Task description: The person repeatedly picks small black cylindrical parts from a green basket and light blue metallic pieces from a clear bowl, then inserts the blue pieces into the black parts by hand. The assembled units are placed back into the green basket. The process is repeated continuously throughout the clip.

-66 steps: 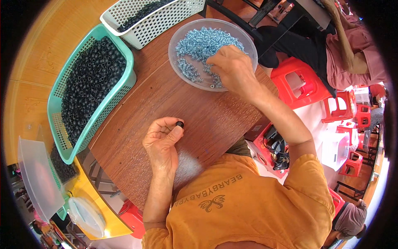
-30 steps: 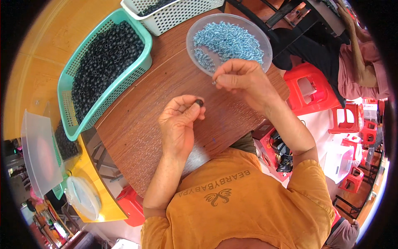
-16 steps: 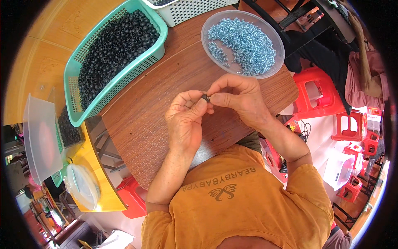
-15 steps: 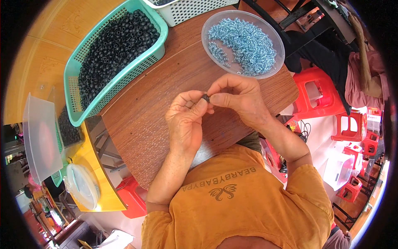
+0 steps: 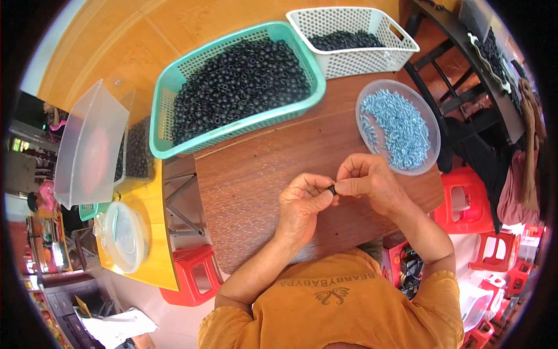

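Observation:
Above the near right part of the brown wooden table, my two hands meet at the fingertips. My left hand is closed, pinching a small dark ring-like piece between thumb and finger. Thumb and forefinger of my right hand press together at the piece's right side; whatever they hold there is too small to make out. Just beyond my right hand stands a round clear bowl of small shiny light-blue pieces. Farther back, a green plastic basket holds a heap of black ring-like pieces.
A white perforated basket with black pieces adjoins the green one. Left, a yellow table carries clear tubs and a round lidded container. Red stools stand around. A person's dark-clothed leg shows at the right.
The whole view has shifted, so the table, baskets and bowl sit lower and farther right, and more of the white basket shows. My hands keep the same fingertip pinch on the dark piece.

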Tool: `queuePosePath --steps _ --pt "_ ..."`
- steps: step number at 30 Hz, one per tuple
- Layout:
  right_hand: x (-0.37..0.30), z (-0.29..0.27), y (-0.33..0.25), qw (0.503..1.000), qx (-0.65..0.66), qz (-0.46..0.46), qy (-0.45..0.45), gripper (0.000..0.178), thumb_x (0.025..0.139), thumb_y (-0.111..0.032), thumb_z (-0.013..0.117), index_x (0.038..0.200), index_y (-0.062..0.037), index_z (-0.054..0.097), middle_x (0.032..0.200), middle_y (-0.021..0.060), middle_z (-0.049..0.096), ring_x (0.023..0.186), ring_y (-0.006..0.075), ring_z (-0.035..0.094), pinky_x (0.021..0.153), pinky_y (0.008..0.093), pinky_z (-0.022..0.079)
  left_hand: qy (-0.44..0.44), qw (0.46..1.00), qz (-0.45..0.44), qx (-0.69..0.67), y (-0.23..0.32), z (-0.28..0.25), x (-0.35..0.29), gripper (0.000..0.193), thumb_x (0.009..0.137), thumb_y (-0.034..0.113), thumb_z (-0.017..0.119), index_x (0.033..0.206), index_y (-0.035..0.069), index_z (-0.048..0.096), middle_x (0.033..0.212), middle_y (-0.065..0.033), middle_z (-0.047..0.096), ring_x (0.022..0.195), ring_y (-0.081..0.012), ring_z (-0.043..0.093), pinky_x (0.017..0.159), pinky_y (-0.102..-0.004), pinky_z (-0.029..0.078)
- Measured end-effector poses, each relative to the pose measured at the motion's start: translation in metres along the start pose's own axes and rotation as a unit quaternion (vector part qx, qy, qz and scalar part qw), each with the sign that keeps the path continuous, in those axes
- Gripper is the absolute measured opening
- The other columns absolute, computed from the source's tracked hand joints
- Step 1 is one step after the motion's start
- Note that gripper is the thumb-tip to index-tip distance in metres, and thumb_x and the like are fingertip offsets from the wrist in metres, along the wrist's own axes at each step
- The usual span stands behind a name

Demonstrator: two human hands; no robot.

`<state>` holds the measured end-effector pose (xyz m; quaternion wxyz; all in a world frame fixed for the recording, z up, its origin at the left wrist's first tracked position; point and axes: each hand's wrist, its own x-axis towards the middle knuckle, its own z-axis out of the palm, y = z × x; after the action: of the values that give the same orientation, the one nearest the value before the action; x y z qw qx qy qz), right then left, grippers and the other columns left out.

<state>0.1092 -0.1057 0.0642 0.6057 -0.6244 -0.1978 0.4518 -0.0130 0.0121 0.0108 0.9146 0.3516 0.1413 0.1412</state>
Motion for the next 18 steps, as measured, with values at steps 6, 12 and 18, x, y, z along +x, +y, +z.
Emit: queuePosePath --steps 6,12,18 --pt "0.059 0.019 -0.05 0.951 -0.205 -0.229 0.039 0.008 0.074 -0.005 0.065 0.078 0.001 0.062 0.07 0.0021 0.06 0.068 0.0065 0.054 0.06 0.0209 0.044 0.027 0.998 -0.014 -0.051 0.009 -0.018 0.001 0.01 0.08 -0.002 0.061 0.09 0.0 0.057 0.091 -0.0141 0.062 0.075 -0.0195 0.06 0.07 -0.032 0.049" --pt "0.194 0.02 -0.063 0.9 -0.306 -0.308 0.027 0.007 0.069 -0.003 0.064 0.075 0.0003 0.067 0.072 0.0086 0.065 0.069 0.0165 0.061 0.064 0.0289 0.048 0.037 0.994 -0.049 -0.086 0.008 -0.029 0.008 0.01 0.081 -0.003 0.059 0.09 0.0 0.057 0.091 -0.0138 0.062 0.076 -0.0189 0.059 0.07 -0.0316 0.049" --pt "0.247 0.056 -0.068 0.787 -0.498 -0.363 -0.033 0.018 0.067 0.004 0.057 0.074 -0.0065 0.07 0.078 0.0126 0.067 0.076 0.0284 0.065 0.069 0.0387 0.051 0.062 0.991 -0.057 -0.105 0.004 -0.042 0.008 0.009 0.083 -0.004 0.056 0.09 0.0 0.057 0.091 -0.0156 0.062 0.075 -0.0203 0.059 0.069 -0.0319 0.048"
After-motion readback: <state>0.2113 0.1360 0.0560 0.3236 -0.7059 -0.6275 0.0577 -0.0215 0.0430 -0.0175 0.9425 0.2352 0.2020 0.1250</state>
